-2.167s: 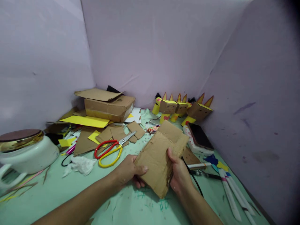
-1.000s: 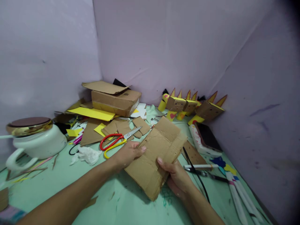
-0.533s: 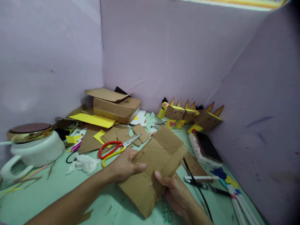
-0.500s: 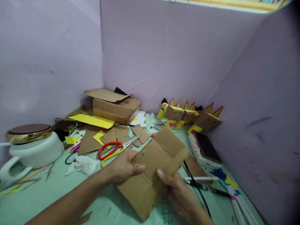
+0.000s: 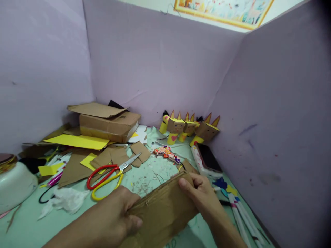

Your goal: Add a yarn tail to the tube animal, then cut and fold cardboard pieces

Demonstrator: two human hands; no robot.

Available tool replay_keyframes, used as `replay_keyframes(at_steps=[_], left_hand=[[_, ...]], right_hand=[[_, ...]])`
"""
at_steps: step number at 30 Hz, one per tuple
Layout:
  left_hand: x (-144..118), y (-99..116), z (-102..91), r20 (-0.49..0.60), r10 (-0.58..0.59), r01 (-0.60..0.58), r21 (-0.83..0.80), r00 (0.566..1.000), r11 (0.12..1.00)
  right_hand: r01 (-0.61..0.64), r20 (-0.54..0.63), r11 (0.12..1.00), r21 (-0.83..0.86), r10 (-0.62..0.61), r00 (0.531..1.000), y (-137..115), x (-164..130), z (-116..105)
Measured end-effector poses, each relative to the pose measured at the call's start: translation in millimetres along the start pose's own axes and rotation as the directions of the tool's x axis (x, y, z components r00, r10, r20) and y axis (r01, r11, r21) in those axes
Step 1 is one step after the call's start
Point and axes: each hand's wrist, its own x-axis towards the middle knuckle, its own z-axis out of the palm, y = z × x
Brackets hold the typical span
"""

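A brown piece of cardboard is held between both hands low in the view, tilted so that its long upper edge runs up to the right. My left hand pinches its left end, thumb on the near face. At the upper right corner my right hand grips it, thumb in front and fingers behind. Scissors with one red and one yellow handle lie open just beyond my left hand. Small cardboard scraps are scattered near the scissors' blades.
Cardboard box and yellow sheet are at the back left. Yellow horned cardboard figures stand by the wall. A phone, markers are right; crumpled tissue and a white pot left. A patterned shape lies mid-table.
The cardboard has been lowered and turned, from its broad face showing to a steeper tilt with its edge up. My right hand has moved up to its corner. The view has swung right.
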Motion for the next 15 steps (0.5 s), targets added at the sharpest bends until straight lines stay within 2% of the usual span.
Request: replay_keyframes(at_steps=[5,9,12,15], left_hand=[[4.2,-3.0,-4.7,0.012,0.109,-0.11,0.094,0.994,0.99],[6.2,-5.9,-6.9,0.024,0.182,-0.184,0.135,0.983,0.974],[7.8,-5.5,-8.6,0.105,0.23,-0.236,0.048,0.968,0.971],[10.3,-4.8,-12.4,0.089,0.232,-0.233,-0.003,0.969,0.973]], right_hand=[[-0.134,0.194,0.957,0.259,0.085,0.977,6.0,-4.5,-7.6],[-0.183,0.305,0.952,0.247,0.103,0.947,8.3,-6.3,-13.6],[-0.152,0.28,0.974,0.167,0.101,0.955,10.5,-6.7,-15.3],[-0.126,0.145,0.987,0.097,0.111,0.983,11.0,-6.1,-15.1]])
